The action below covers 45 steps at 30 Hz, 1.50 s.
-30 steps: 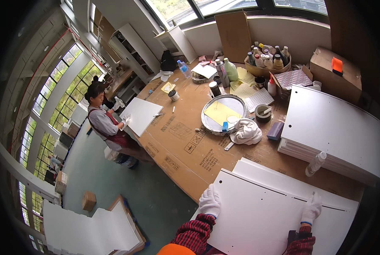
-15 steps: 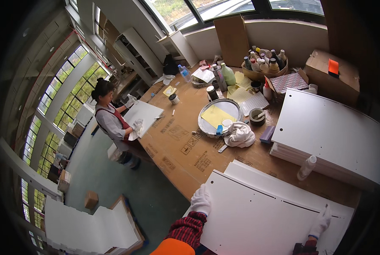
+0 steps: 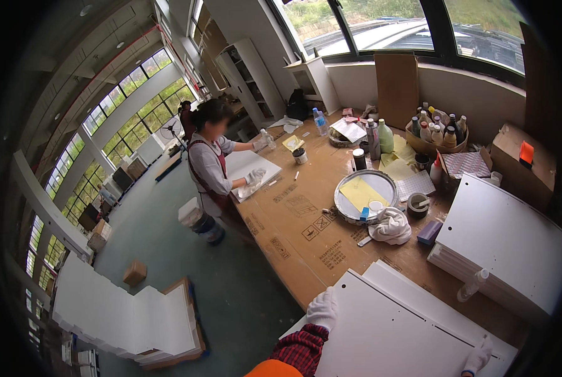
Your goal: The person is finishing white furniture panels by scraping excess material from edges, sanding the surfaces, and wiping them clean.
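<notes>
My left hand (image 3: 322, 308) wears a white glove and rests flat on the left edge of a large white panel (image 3: 388, 327) lying at the table's near edge. At the panel's right edge my right hand (image 3: 479, 356), gloved too, holds the board near the bottom of the picture. The panel lies on top of another white board. A plaid sleeve covers my left forearm.
A tall stack of white panels (image 3: 504, 242) sits at right. A round metal tray (image 3: 364, 193), a crumpled white cloth (image 3: 391, 226), a basket of bottles (image 3: 437, 131) and cardboard boxes crowd the table. A person in an apron (image 3: 210, 166) handles a white board across the table. More white boards (image 3: 124, 311) lie stacked on the floor.
My view has swung left and down. Both hands slid toward the lower edge of the picture along the panel. The person across the table has stood more upright and reached over their board.
</notes>
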{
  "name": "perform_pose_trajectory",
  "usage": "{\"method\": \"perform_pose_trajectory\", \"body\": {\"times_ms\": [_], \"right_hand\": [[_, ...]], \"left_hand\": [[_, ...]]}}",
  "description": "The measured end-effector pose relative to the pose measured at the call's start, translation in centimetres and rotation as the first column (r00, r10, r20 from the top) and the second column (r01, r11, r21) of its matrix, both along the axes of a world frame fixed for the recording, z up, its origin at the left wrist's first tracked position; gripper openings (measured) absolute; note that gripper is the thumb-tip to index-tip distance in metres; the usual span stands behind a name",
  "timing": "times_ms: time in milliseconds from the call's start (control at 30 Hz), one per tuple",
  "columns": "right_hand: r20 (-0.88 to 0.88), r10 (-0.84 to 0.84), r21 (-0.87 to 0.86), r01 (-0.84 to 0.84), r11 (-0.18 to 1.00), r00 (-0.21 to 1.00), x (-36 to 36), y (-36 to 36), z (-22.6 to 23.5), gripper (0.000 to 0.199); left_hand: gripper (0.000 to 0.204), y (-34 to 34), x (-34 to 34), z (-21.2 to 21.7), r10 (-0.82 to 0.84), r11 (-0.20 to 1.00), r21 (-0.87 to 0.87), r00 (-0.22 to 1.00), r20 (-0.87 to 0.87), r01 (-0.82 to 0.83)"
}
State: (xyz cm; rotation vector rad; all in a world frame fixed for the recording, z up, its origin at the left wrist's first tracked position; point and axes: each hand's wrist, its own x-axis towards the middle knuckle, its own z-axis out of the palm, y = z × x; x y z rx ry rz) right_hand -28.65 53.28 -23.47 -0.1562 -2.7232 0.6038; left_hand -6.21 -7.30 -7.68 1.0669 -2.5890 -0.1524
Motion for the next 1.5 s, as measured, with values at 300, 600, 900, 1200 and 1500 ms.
{"method": "perform_pose_trajectory", "body": {"times_ms": [300,600,900,1200,1500], "right_hand": [[0.048,-0.028,0.364,0.009,0.931,0.998,3.5,-5.2,7.7,0.043],[0.168,0.294,0.288,-0.332,0.898,0.941,2.6,-21.9,10.2,0.043],[0.415,0.012,0.240,-0.122,0.963,0.910,3.1,-12.7,5.5,0.039],[-0.016,-0.157,0.272,0.155,0.950,0.987,1.4,-3.9,10.0,0.032],[0.203,0.228,0.016,-0.236,0.972,0.952,6.5,-12.3,14.2,0.017]], "left_hand": [[0.044,-0.3,0.7,-1.5,0.036,0.999,0.009,0.999,0.006,-0.037],[0.041,0.0,0.8,-1.1,0.033,0.995,0.091,0.999,-0.033,-0.030],[0.044,0.6,1.1,-1.5,-0.021,0.994,0.107,0.999,0.044,0.016],[0.046,0.2,-0.8,0.8,0.002,0.990,-0.141,0.985,0.172,0.023],[0.065,23.4,-8.0,2.0,-0.711,0.698,0.090,0.673,0.202,0.711]]}}
